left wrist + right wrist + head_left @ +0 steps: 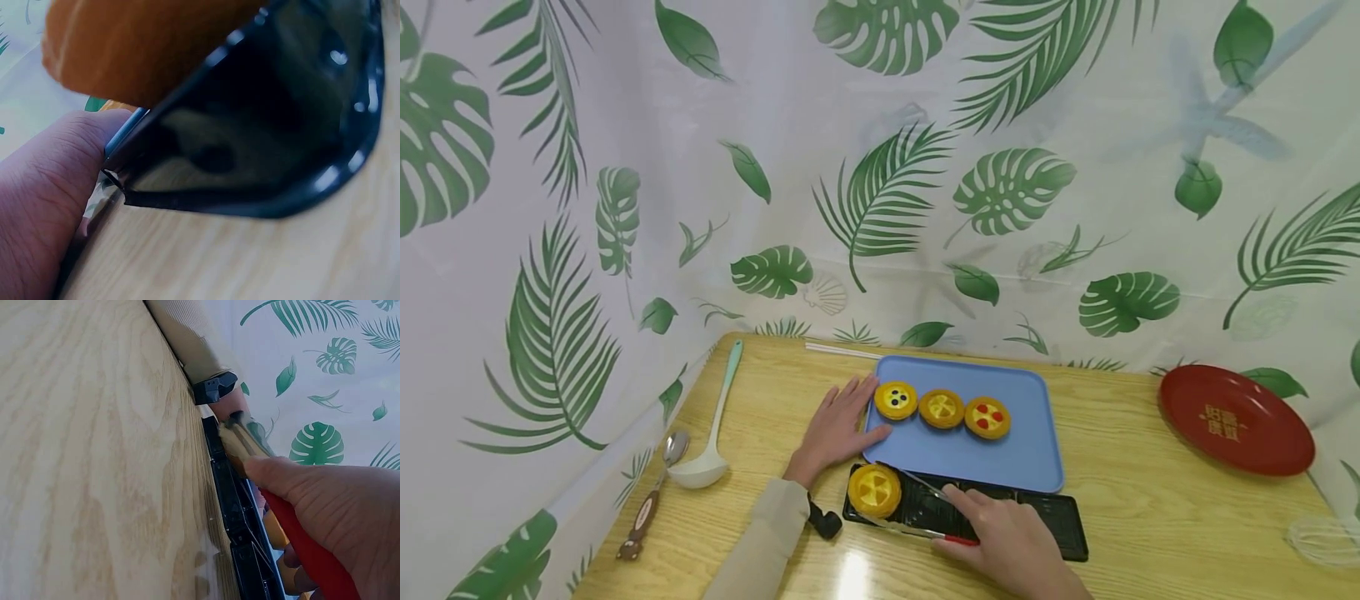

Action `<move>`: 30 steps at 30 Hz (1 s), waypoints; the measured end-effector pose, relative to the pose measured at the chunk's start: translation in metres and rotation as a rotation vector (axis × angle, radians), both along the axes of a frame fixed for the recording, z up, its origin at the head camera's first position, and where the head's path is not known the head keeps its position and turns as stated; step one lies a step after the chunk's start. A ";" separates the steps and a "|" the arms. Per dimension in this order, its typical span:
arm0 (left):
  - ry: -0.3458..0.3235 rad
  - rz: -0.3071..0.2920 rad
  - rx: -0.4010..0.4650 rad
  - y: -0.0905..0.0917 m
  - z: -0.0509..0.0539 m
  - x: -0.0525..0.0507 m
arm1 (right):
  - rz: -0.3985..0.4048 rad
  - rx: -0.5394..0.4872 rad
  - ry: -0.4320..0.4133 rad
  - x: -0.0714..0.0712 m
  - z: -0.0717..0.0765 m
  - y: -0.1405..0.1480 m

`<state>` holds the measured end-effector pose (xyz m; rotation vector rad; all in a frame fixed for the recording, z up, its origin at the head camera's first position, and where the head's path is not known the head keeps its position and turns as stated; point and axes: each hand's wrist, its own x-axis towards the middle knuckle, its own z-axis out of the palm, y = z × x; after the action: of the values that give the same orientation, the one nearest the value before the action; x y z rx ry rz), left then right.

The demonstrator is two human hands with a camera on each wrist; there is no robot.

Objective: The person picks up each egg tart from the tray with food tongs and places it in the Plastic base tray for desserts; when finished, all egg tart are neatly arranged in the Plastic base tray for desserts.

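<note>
Red-handled tongs (312, 551) gripped in right hand (1006, 533), left hand (841, 427) spread, liable if skewed to tip left-edge tart (875, 490) off black tray (1063, 523).

On the red plate (1270, 435), by the far right corner of the wooden table (1120, 458), stand gold Chinese characters (1221, 422); they sit in two rows near the middle of the plate's face, with a small gold mark to either side; the strokes are too small and blurred for a sure reading.
</note>
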<state>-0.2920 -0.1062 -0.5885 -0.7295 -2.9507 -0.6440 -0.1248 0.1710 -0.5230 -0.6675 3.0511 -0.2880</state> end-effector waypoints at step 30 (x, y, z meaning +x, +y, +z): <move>0.011 -0.005 -0.002 -0.002 -0.003 -0.002 | -0.069 -0.157 0.003 -0.017 0.027 0.046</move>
<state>-0.2939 -0.1082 -0.5911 -0.7379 -2.9409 -0.6352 -0.1419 0.2167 -0.4957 -0.5689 3.0824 -0.5332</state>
